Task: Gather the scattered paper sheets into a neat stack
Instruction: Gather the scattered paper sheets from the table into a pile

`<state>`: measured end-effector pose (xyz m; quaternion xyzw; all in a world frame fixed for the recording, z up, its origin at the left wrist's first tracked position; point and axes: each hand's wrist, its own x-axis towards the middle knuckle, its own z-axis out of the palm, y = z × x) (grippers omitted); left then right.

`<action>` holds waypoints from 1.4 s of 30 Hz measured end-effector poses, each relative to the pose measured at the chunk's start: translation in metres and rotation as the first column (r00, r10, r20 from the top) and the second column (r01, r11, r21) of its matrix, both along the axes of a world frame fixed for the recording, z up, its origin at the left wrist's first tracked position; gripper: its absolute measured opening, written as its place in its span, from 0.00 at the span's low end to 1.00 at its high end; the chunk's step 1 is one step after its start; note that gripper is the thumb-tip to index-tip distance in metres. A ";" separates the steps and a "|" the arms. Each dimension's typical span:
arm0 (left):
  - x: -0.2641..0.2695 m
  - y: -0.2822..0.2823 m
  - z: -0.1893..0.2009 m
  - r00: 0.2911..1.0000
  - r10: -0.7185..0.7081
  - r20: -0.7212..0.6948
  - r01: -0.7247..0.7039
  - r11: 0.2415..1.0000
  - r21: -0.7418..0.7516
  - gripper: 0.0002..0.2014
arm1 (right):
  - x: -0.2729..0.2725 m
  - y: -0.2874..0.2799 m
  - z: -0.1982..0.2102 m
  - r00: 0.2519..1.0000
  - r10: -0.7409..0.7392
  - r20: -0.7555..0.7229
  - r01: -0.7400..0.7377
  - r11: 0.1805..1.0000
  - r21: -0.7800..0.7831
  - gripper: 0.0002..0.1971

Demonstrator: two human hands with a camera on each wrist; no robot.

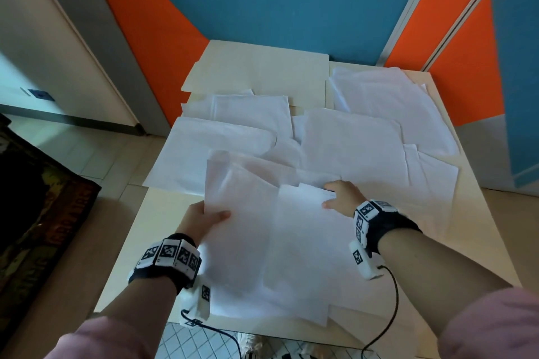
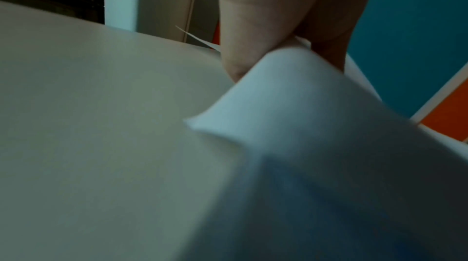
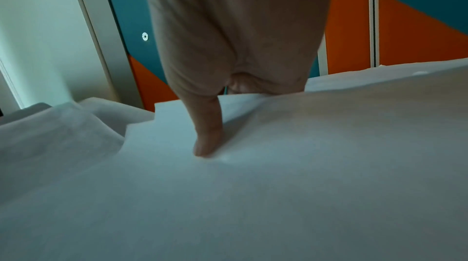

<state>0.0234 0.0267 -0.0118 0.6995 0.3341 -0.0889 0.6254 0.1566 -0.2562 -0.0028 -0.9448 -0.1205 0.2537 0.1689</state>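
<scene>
Now the left hand (image 1: pixel 204 220) pinches a lifted sheet (image 1: pixel 239 213); beside it, the right hand (image 1: pixel 341 195) grips the paper pile (image 1: pixel 297 256), thumb on top.

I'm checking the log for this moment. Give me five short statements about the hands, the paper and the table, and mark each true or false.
1. The left hand pinches a lifted sheet by its edge. True.
2. The right hand hangs in the air, clear of any paper. False: its thumb presses on the near sheets.
3. All the paper is already in one squared stack. False: scattered sheets still cover the table.
4. Cream folders lie at the table's far end. True.
5. The wall behind is plain white. False: blue and orange.
</scene>
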 end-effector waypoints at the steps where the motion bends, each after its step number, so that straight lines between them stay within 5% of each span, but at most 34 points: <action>1: 0.000 0.002 0.001 1.000 0.012 0.015 -0.012 1.000 -0.006 0.12 | 0.002 -0.001 0.002 1.000 -0.013 -0.002 0.013 0.999 0.045 0.19; 4: 0.001 0.015 0.003 0.998 0.050 0.035 -0.048 0.998 -0.035 0.11 | 0.007 -0.007 0.016 0.996 -0.078 0.030 0.074 0.990 0.119 0.26; 12: 0.001 0.029 0.006 1.000 -0.029 0.012 0.031 0.979 -0.202 0.29 | 0.021 -0.018 0.041 0.948 -0.310 0.066 0.252 0.863 0.437 0.17; 18: 0.006 0.019 0.010 1.000 -0.010 0.001 0.010 0.990 -0.138 0.18 | 0.009 -0.013 0.038 0.882 -0.403 -0.244 0.462 0.638 0.616 0.16; 21: 0.006 0.015 0.016 0.998 -0.051 0.030 0.056 0.978 -0.199 0.15 | 0.003 -0.013 0.025 0.881 -0.323 -0.345 0.464 0.727 0.506 0.30; 27: 0.015 0.015 0.031 0.988 -0.150 0.040 0.155 0.962 -0.224 0.38 | -0.004 0.004 0.025 0.884 -0.322 -0.338 0.464 0.685 0.562 0.15; 32: 0.023 0.015 0.035 0.995 -0.104 -0.001 0.103 0.992 -0.068 0.22 | -0.008 0.025 0.026 0.914 -0.310 -0.263 0.406 0.710 0.575 0.16; 35: 0.021 0.017 0.032 0.998 -0.067 -0.021 0.066 0.997 -0.025 0.23 | -0.010 0.015 0.015 0.904 -0.309 -0.296 0.412 0.817 0.403 0.30; 37: 0.016 0.017 0.029 1.000 -0.020 -0.020 0.018 0.997 -0.072 0.21 | -0.014 0.009 0.009 0.872 -0.306 -0.383 0.431 0.850 0.302 0.27; 42: 0.015 0.021 0.023 0.992 0.098 -0.073 -0.115 0.954 -0.276 0.35 | -0.019 0.012 0.002 0.796 -0.435 -0.422 0.599 0.667 0.442 0.19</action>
